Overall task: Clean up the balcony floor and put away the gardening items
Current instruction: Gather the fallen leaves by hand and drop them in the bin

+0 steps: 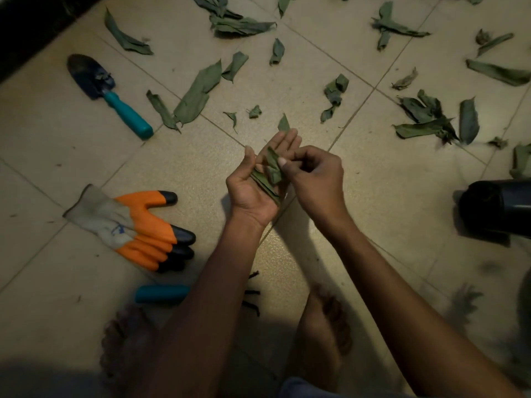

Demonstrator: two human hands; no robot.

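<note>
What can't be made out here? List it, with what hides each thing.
Head view only:
- Black container: cut off by the right edge; its contents are too dark.
- Second teal-handled tool: its working end is hidden under the left forearm.
- Leaves in the left hand: their number is unclear, as the right hand covers them.

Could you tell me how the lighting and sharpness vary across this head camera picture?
Head view: dim warm light, brightest on the tiles by the trowel and glove; bottom edge falls into deep shadow; the black pot and the leaves at the right edge look smeared; tile lines bow from the wide-angle lens.
</note>
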